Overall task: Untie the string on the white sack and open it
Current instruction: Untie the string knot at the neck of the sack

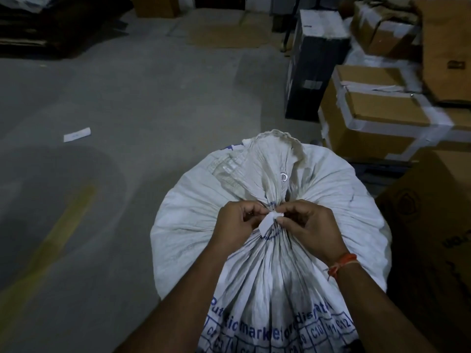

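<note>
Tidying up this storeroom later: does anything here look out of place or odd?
A loose white paper strip lies alone on the bare concrete floor, left of the white sack. Otherwise nothing stands out; both hands work at the sack's tied neck.

A grey concrete floor (142, 98) fills the left and centre of the frame, crossed at lower left by a worn yellow stripe (53, 240). A small white paper slip (77, 134) lies on it at mid-left. The white sack (254, 263) stands at lower centre. Along the right edge sit taped cardboard boxes (377, 123) and — further back — a black box (313, 67).
</note>
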